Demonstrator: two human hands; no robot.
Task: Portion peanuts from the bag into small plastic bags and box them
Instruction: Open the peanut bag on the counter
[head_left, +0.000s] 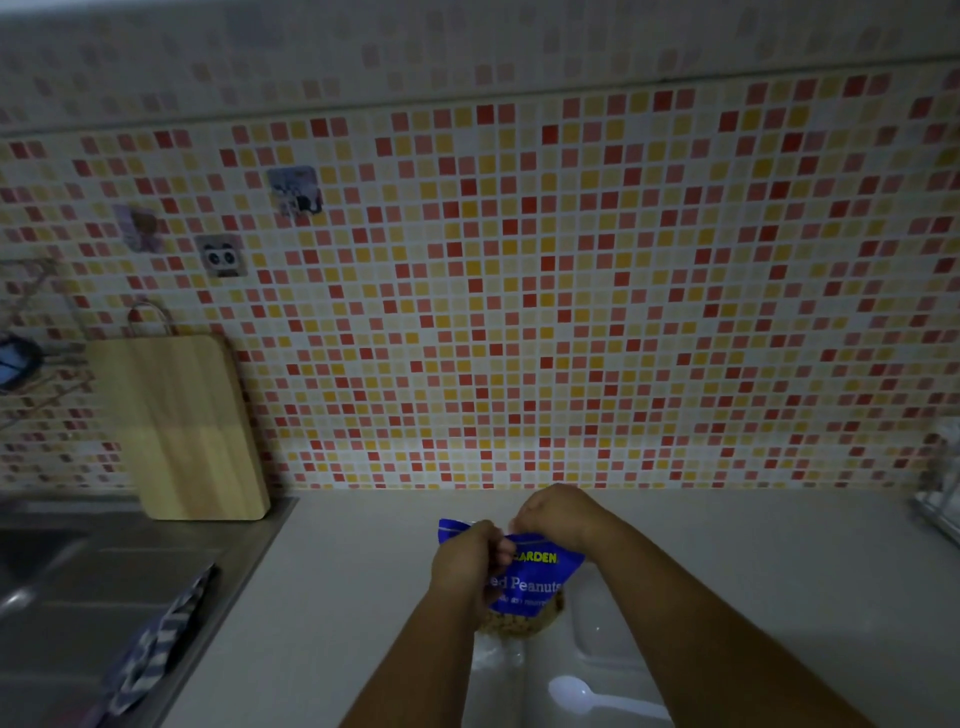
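Left hand (467, 558) and right hand (556, 514) both pinch the top edge of the bag (535, 577), upright over the counter (363, 571) at 6 o'clock, spoon (576, 693) at 5; best pull the seam apart evenly, bag level, no spill.

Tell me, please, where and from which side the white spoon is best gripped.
Probably its slim handle, pinched from above on the right: the white spoon lies flat, bowl to the left, handle pointing right, clear of the peanut bag.
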